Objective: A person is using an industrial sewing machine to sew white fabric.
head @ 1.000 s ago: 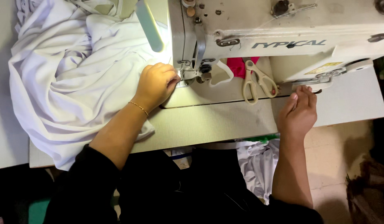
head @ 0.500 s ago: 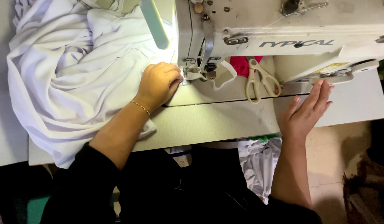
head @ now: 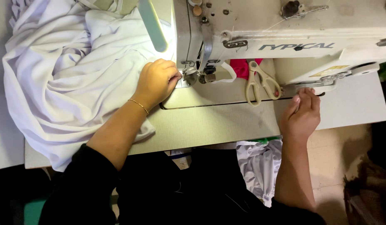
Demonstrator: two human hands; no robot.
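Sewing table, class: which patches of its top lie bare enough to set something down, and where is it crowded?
Bare: the pale grey table top between the left hand and right hand, and the strip right of the right hand. Crowded: heaped white cloth fills the left; cream-handled scissors lie under the cream sewing machine.

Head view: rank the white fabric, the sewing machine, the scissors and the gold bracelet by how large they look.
1. white fabric
2. sewing machine, though it is cut off by the frame, so first place is unsure
3. scissors
4. gold bracelet
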